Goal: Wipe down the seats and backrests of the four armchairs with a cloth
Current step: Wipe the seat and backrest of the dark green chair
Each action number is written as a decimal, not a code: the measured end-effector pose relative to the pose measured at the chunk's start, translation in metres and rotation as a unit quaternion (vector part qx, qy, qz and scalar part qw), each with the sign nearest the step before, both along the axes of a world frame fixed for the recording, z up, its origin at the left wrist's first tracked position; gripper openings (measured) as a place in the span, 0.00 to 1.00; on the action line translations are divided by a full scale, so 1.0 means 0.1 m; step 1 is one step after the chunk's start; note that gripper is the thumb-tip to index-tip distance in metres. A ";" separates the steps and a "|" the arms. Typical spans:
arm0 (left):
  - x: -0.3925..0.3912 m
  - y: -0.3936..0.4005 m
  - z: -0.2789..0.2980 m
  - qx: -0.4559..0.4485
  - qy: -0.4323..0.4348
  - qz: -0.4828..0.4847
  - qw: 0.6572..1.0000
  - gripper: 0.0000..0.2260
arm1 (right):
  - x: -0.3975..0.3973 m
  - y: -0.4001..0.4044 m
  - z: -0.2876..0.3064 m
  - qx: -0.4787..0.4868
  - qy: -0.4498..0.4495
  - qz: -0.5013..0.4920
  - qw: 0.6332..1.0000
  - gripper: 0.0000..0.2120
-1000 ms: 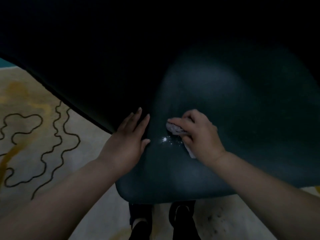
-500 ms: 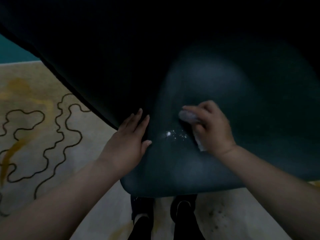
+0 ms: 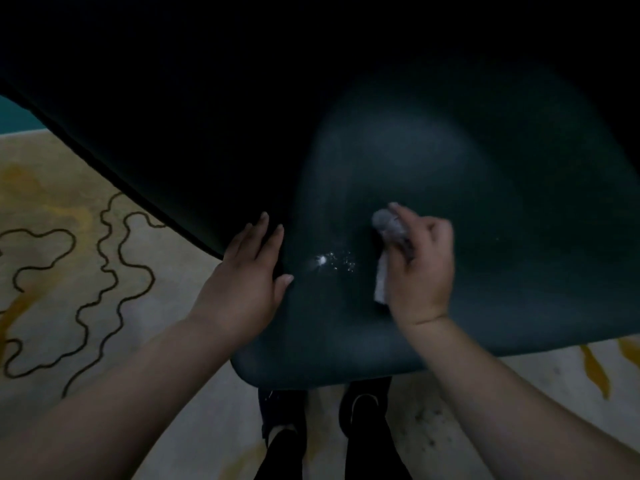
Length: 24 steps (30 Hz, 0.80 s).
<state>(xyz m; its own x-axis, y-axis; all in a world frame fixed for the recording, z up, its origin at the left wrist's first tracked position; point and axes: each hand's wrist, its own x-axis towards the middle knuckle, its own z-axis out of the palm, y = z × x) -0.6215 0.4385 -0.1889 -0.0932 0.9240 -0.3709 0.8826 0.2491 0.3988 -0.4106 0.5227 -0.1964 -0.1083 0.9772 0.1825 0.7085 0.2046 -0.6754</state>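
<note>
Your right hand point(image 3: 420, 268) curls its fingers around a bunched cloth point(image 3: 389, 225), pressing it onto the seat point(image 3: 485, 202) of the armchair. The cloth is pale grey and crumpled into a rounded wad at your fingertips; a whiter tail of it hangs out below your palm, toward the front edge of the seat. Its weave is too blurred to read.

The seat is a smooth, dark teal cushion with a rounded front corner and a soft sheen at its middle. A cluster of small bright specks point(image 3: 332, 261) glints on its surface, between your two hands and just beside the cloth. The backrest above is lost in shadow.

Your left hand point(image 3: 247, 282) lies flat, fingers straight and together, holding nothing, on the left edge of the seat where it meets the darker side of the chair.

Below the seat's front edge your two dark shoes point(image 3: 325, 410) stand on a pale carpet point(image 3: 86, 271) marked with black wavy lines and ochre patches.
</note>
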 end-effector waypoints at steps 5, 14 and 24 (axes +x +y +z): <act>-0.03 0.00 0.02 -0.004 0.003 -0.007 1.000 0.33 | 0.27 0.11 -0.04 -0.038 -0.048 -0.097 0.993 0.26; -0.03 0.01 0.06 -0.009 -0.003 -0.007 1.000 0.32 | -0.29 -0.15 0.01 -0.053 0.046 -0.026 0.997 0.22; -0.04 -0.01 -0.01 0.003 -0.011 -0.012 1.000 0.31 | -0.41 -0.27 0.01 0.016 -0.117 0.283 0.952 0.21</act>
<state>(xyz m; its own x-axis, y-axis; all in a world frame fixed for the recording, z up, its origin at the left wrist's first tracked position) -0.6257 0.4378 -0.1894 -0.0623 0.9281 -0.3671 0.8790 0.2252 0.4202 -0.4516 0.4961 -0.1949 -0.6565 0.7451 0.1175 0.6093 0.6156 -0.4999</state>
